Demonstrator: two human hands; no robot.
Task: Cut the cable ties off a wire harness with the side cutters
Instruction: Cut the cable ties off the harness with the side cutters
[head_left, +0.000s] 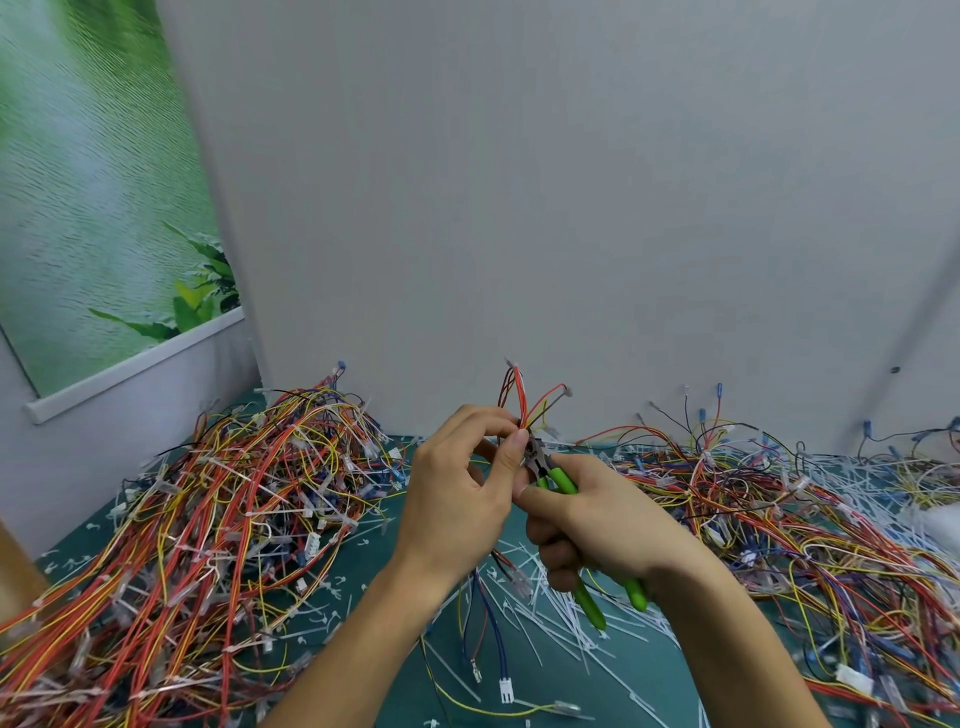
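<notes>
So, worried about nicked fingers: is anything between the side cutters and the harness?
Nothing visible. The side cutters, gripped by the right hand, meet the harness where the left hand pinches it, fingertips right beside the cutter head. The tie is hidden.

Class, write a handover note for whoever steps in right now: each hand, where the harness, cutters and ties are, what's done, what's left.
Left hand: pinches the wire harness upright near its top.
Right hand: grips the side cutters, head against the bundle at the left fingertips.
Done: many cut ties lie below the hands.
Left: the tie at the cutter head is hidden, so check it. Harness piles sit on the left and right; white ties show in the left one.
</notes>
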